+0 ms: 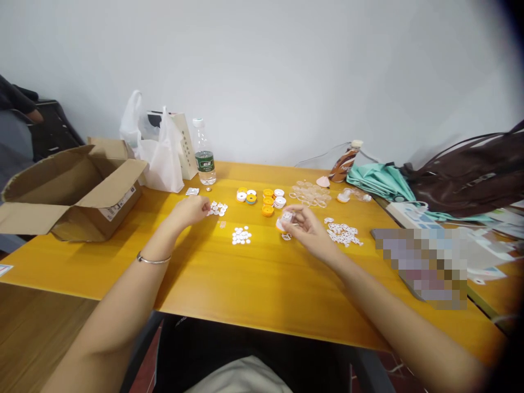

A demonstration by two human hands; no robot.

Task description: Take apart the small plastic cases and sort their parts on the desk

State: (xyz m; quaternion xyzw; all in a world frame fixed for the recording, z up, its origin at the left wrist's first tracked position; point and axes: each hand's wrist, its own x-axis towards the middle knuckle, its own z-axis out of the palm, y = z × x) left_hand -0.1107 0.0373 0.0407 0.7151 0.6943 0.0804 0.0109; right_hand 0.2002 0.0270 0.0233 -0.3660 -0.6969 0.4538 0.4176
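My left hand (192,209) is at a small pile of white round parts (218,208), its fingers pinched together; whatever they pinch is hidden. My right hand (305,226) holds a small white-and-clear round piece (285,218) with some orange at its lower edge. Just below it lies a white cut-out piece (287,237). Between my hands, white discs (241,236) form a loose heap. Behind them stand stacks of orange and white round spools (268,202) and a second group of spools (246,195). White cut-out pieces (344,233) are spread right of my right hand.
Clear rings (310,194) lie toward the back. An open cardboard box (73,191), a white plastic bag (159,158) and a water bottle (204,158) stand at left. A brown bottle (346,162), teal cloth (380,182), dark bag (462,169) and blurred-out flat object (421,267) occupy the right.
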